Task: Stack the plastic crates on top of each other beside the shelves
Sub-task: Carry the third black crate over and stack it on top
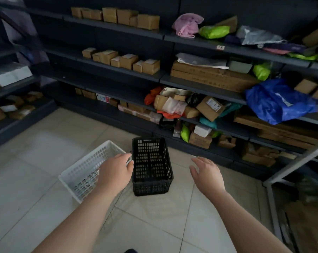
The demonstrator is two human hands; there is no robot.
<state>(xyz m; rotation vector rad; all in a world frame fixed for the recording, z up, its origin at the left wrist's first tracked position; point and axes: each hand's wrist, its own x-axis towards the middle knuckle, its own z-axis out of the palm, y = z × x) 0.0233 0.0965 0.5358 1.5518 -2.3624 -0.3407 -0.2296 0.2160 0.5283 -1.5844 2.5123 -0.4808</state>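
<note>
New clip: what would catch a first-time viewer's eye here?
A black crate stands on the pale floor at centre, a white crate right beside it on its left, where the left hand reaches. Behind, dark shelves hold cardboard parcels, with a bright blue bag at right.

The pale tiled floor (45,161) carries two perforated plastic crates, both open side up: a low white crate (85,170) set at an angle and a taller black crate (151,167) just beside it on its right. A grey metal frame (291,165) stands on the floor at far right. Behind the crates, the dark shelves (118,75) hold rows of small cardboard boxes (129,61), long flat cartons (209,77), a blue plastic bag (277,101) and a jumble of parcels (182,105).
</note>
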